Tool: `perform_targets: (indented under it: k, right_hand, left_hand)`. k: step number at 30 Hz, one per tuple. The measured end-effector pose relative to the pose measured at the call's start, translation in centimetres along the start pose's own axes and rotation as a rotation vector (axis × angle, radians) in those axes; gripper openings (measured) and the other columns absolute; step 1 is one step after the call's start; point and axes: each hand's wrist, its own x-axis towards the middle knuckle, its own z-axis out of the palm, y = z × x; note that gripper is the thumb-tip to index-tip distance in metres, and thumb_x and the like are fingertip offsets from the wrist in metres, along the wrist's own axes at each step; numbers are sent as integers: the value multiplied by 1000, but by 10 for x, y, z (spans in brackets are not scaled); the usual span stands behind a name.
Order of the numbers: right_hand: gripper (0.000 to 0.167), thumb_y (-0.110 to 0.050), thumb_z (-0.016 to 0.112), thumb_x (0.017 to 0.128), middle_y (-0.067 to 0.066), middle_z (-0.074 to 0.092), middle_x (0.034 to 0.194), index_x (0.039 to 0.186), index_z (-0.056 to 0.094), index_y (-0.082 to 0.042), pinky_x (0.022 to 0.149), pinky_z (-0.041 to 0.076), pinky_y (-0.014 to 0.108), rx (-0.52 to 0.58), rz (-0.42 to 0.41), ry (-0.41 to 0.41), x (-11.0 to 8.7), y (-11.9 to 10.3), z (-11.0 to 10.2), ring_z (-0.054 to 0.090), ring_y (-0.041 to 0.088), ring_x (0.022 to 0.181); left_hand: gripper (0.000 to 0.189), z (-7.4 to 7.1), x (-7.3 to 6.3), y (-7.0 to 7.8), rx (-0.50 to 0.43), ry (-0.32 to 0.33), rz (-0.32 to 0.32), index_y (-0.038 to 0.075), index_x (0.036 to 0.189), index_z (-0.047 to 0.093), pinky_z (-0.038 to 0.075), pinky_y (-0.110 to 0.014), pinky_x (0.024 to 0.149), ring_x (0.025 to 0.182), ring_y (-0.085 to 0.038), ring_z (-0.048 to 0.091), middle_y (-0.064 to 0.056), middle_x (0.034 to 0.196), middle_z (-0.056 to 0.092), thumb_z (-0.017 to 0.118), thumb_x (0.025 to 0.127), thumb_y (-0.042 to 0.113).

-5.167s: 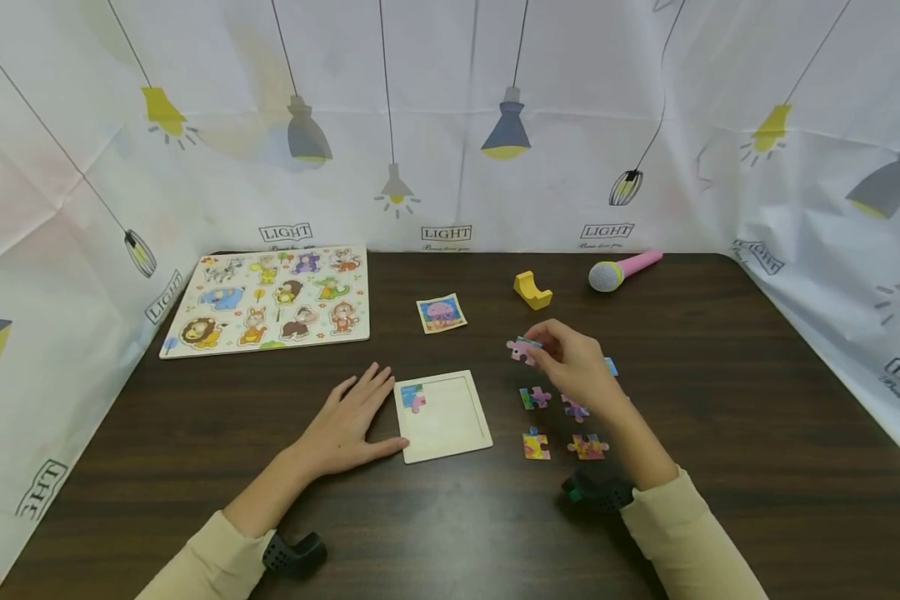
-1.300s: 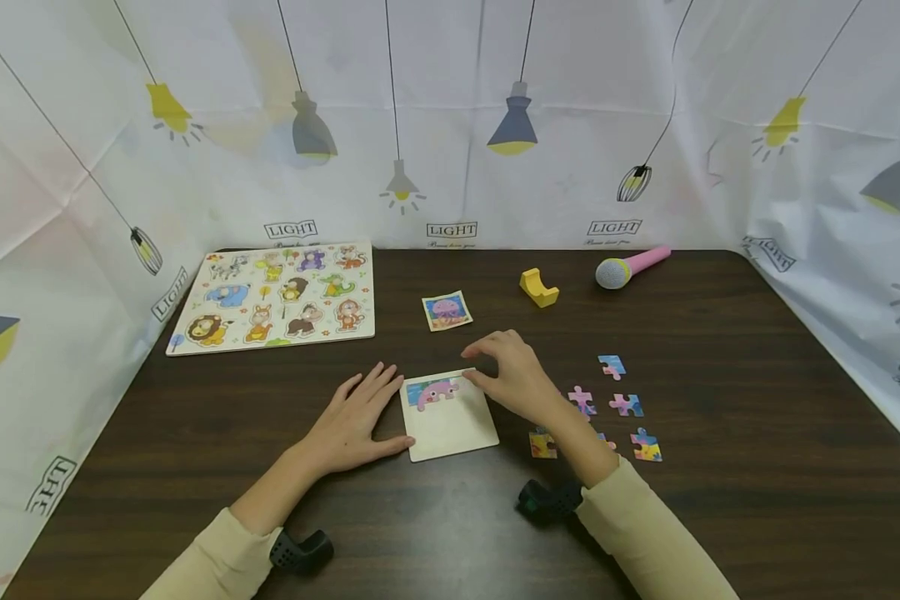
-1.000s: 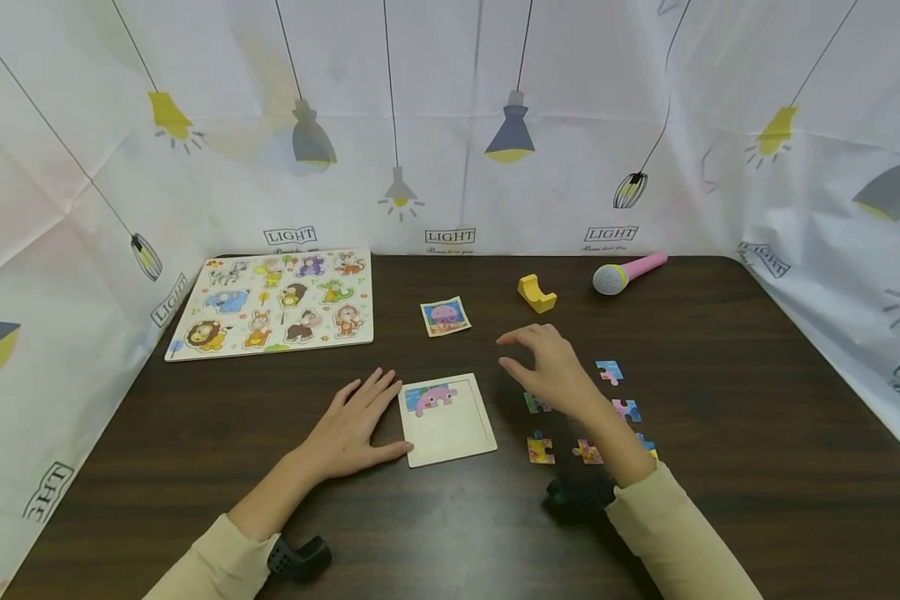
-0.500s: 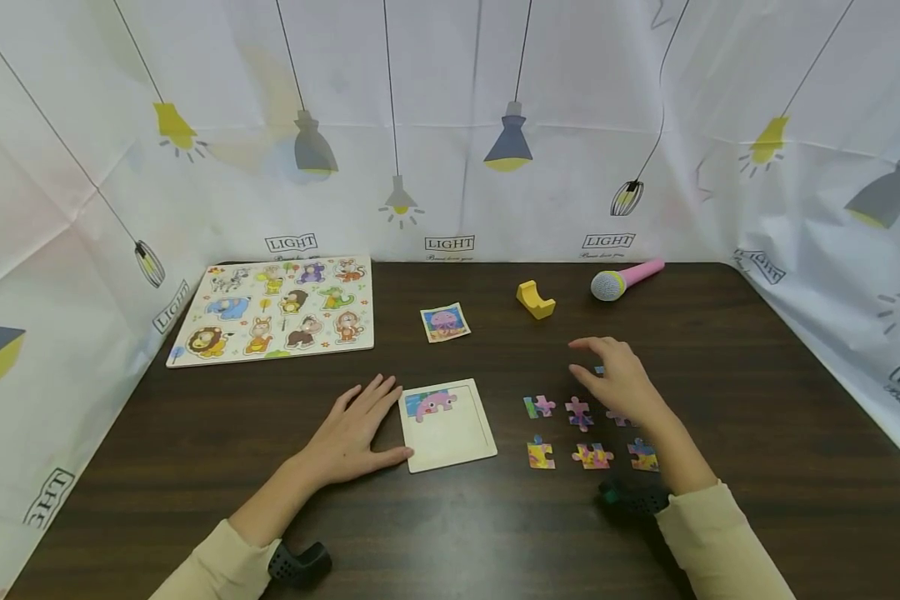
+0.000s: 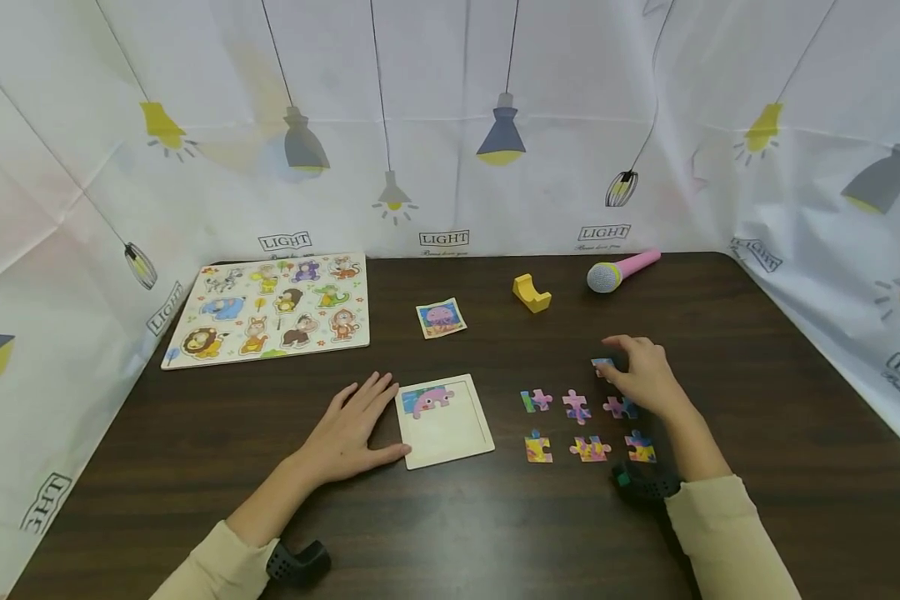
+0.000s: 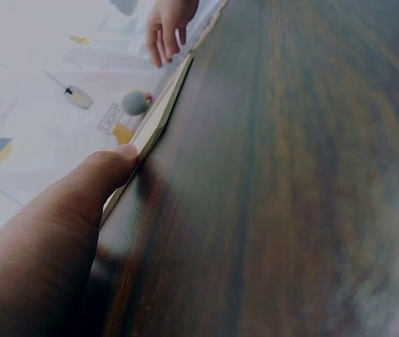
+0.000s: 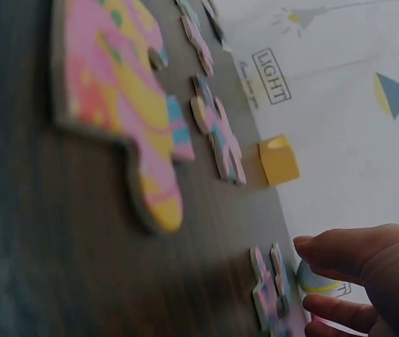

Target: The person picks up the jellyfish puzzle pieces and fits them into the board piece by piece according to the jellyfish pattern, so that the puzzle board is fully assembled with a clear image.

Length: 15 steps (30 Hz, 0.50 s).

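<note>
My left hand (image 5: 345,437) lies flat at the left side of a square wooden puzzle tray (image 5: 450,437), fingers spread and thumb on its edge; the left wrist view shows the thumb (image 6: 115,165) against the tray's edge (image 6: 161,116). Two joined pieces (image 5: 429,400), blue and pink with an eye, sit in the tray's upper left. Over the blue puzzle piece (image 5: 602,363) at the upper right hovers my right hand (image 5: 648,383), thumb right at the piece and fingers apart from the thumb. Below lie two rows of loose pieces, including a pink and purple one (image 5: 576,404) and a yellow one (image 5: 537,448).
Behind the tray is a small octopus picture card (image 5: 441,317). A yellow curved block (image 5: 532,294) and a pink toy microphone (image 5: 622,271) stand at the back right. An animal puzzle board (image 5: 270,308) lies at the back left, before a lamp-printed cloth (image 5: 450,125).
The right hand set the pink piece with an eye beside the first piece in the tray, let go, and moved right to the upper right blue piece. The left hand stayed at the tray.
</note>
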Motion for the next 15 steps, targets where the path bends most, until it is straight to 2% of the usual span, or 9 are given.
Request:
perform_targets:
  k: [3, 9, 11, 15]
  right_hand:
    - [48, -19, 61, 87, 34, 44, 121, 124, 47, 8, 92, 23, 64, -8, 26, -14, -1, 8, -1, 31, 51, 115]
    - [53, -30, 61, 88, 35, 42, 121, 124, 48, 8, 86, 33, 60, 37, 87, -17, -7, 23, -5, 41, 49, 108]
    - [56, -34, 61, 88, 34, 44, 121, 123, 49, 8, 86, 35, 60, 57, 79, -18, -7, 26, -5, 43, 48, 107]
    - [56, -36, 64, 85, 32, 49, 118, 120, 54, 7, 91, 25, 60, 61, 21, -13, -7, 27, -4, 41, 46, 108]
  left_hand:
    - [91, 0, 0, 0, -10, -10, -12, 9, 145, 28, 14, -48, 106, 138, -23, 16, -9, 149, 23, 44, 80, 71]
    - [94, 1, 0, 0, -11, -8, -22, 8, 146, 23, 13, -46, 107, 138, -21, 16, -8, 150, 23, 43, 79, 72]
    - [94, 1, 0, -1, -3, -5, -18, 7, 146, 23, 14, -46, 107, 138, -21, 16, -8, 150, 23, 42, 80, 72]
    - [94, 2, 0, -1, 6, -7, -14, 7, 146, 24, 14, -46, 107, 138, -21, 16, -8, 149, 24, 41, 80, 72]
